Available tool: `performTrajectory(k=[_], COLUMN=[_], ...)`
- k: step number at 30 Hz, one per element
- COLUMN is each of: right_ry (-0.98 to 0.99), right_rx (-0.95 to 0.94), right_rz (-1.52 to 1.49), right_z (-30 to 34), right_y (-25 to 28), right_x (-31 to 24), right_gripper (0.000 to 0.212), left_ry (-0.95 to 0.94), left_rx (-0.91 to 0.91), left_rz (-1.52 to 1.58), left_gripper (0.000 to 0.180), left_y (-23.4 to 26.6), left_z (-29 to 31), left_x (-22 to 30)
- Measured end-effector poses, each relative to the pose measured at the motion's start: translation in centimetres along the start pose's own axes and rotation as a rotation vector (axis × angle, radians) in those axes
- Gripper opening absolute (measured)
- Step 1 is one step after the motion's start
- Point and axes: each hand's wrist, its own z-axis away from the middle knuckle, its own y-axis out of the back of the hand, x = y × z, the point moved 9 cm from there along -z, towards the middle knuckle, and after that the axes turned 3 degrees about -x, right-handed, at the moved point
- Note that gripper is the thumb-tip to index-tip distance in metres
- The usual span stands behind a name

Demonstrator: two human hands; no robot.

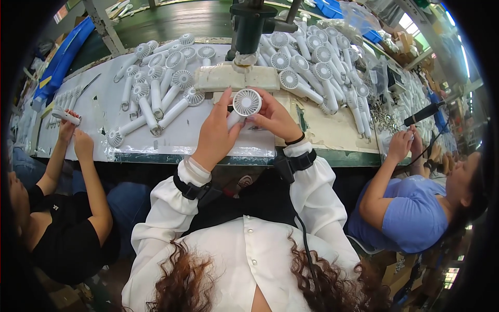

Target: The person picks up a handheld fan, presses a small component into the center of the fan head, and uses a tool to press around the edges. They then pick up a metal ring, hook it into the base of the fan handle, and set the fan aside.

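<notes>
Between my two hands is a white handheld fan (246, 102), its round slatted head facing up at me. My left hand (217, 130) is wrapped round its handle, which the fingers partly hide. The fingers of my right hand (276, 118) grip the fan's head from the right side. Just beyond my hands stands a cream-coloured padded block (218, 77) beneath a dark green machine column (248, 26). Loose white handheld fans (150, 99) lie in a heap to the left, and another heap of such fans (317, 67) lies to the right.
A person in black at the left (67, 223) holds a white fan part. Another person, in a blue top (405, 213), works at the right near a black power screwdriver (425, 113). The worktable's green edge (197, 160) runs in front of me. A blue bin (65, 57) stands at far left.
</notes>
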Motion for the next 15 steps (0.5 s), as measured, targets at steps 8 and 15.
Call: performTrajectory(k=[8,15], right_ry=[0.035,0.013], right_rx=[0.019,0.039], right_rz=[-0.051,0.029], right_z=[0.0,0.5], right_y=[0.1,1.6], right_x=[-0.3,0.3], right_gripper=[0.067,0.056], left_ry=[0.059,0.471], left_rx=[0.006,-0.100], left_rz=[-0.024,0.641], left_gripper=[0.064,0.038], left_y=[-0.1,-0.5], left_z=[0.7,2.9], left_x=[-0.6,-5.8])
